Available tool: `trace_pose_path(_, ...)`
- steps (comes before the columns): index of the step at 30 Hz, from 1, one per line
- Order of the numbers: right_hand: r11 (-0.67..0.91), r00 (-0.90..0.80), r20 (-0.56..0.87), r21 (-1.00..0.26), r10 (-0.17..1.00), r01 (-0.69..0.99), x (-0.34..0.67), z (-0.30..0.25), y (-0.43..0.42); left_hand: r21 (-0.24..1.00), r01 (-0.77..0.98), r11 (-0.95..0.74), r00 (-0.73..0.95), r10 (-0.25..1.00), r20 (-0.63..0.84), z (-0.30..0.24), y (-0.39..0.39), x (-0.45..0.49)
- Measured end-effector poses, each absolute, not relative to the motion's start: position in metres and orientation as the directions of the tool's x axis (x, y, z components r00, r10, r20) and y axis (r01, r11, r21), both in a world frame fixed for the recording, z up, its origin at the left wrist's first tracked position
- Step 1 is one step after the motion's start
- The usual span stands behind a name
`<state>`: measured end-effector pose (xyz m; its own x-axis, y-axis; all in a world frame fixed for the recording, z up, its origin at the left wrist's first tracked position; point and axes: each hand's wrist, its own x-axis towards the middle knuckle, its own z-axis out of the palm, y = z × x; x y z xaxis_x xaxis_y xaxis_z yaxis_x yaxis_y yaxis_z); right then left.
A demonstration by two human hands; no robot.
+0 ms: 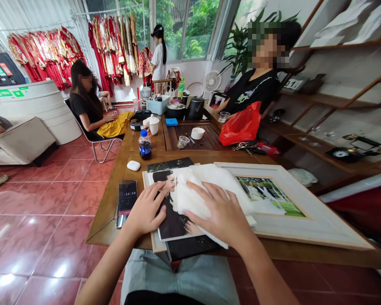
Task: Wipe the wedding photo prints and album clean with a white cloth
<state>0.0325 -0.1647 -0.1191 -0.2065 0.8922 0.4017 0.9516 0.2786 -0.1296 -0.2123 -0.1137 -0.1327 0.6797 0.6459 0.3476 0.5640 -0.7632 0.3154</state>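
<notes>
A mounted photo print (171,220) of people lies near the table's front edge, on a dark panel (193,248) and a pale wooden frame. Flat on its left side rests my left hand (149,212), open, with fingers spread. My right hand (220,209) has its fingers curved over a bunched white cloth (190,173), holding it against the print. The cloth covers the print's right part and reaches over the edge of a large white-matted picture frame (324,224), which holds an outdoor photo (273,197).
Left of the print lie a phone (127,203) and a white earbud case (133,165). A dark-drink bottle (144,145), a white cup (197,133) and a red bag (241,127) stand farther back. People sit on both sides; another stands by the clothes racks.
</notes>
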Motion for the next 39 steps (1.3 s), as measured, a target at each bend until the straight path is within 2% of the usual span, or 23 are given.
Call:
trace_pose_path(6, 0.154, -0.098, 0.387, -0.116, 0.917, 0.981, 0.058, -0.123, -0.146, 0.322, 0.566, -0.759, 0.674, 0.651, 0.351, -0.135, -0.114, -0.213)
trace_pose_path(15, 0.389, -0.321, 0.353, -0.140, 0.879, 0.910, 0.020, -0.112, -0.148, 0.309, 0.558, -0.770, 0.679, 0.637, 0.364, -0.133, -0.114, -0.212)
trace_pose_path(19, 0.408, -0.337, 0.353, -0.149, 0.873, 0.901, 0.020, -0.110, -0.147, 0.305, 0.561, -0.770, 0.679, 0.639, 0.363, -0.132, -0.114, -0.212)
trace_pose_path(23, 0.288, -0.209, 0.414, -0.138, 0.886, 0.948, 0.042, -0.113, -0.142, 0.300, 0.568, -0.766, 0.679, 0.642, 0.356, -0.134, -0.113, -0.214)
trace_pose_path(25, 0.236, -0.131, 0.470, -0.173, 0.873, 0.956, 0.061, -0.116, -0.142, 0.298, 0.572, -0.764, 0.679, 0.645, 0.352, -0.135, -0.113, -0.214)
trace_pose_path(29, 0.253, 0.041, 0.595, -0.401, 0.803, 0.880, 0.107, -0.123, -0.152, 0.292, 0.573, -0.766, 0.680, 0.643, 0.352, -0.134, -0.113, -0.214)
trace_pose_path(32, 0.241, 0.214, 0.701, -0.490, 0.680, 0.838, 0.139, -0.124, -0.169, 0.291, 0.572, -0.767, 0.684, 0.642, 0.345, -0.133, -0.113, -0.213)
trace_pose_path(34, 0.266, 0.272, 0.812, -0.453, 0.516, 0.851, 0.156, -0.123, -0.181, 0.293, 0.576, -0.763, 0.684, 0.646, 0.338, -0.132, -0.113, -0.213)
trace_pose_path(35, 0.257, 0.261, 0.868, -0.391, 0.422, 0.884, 0.164, -0.121, -0.186, 0.292, 0.577, -0.763, 0.685, 0.647, 0.336, -0.131, -0.113, -0.213)
trace_pose_path(38, 0.135, 0.117, 0.909, -0.185, 0.400, 0.973, 0.180, -0.119, -0.193, 0.281, 0.577, -0.766, 0.690, 0.642, 0.334, -0.129, -0.112, -0.214)
trace_pose_path(39, 0.077, 0.074, 0.886, -0.122, 0.458, 0.990, 0.184, -0.120, -0.193, 0.275, 0.578, -0.768, 0.692, 0.640, 0.334, -0.128, -0.112, -0.214)
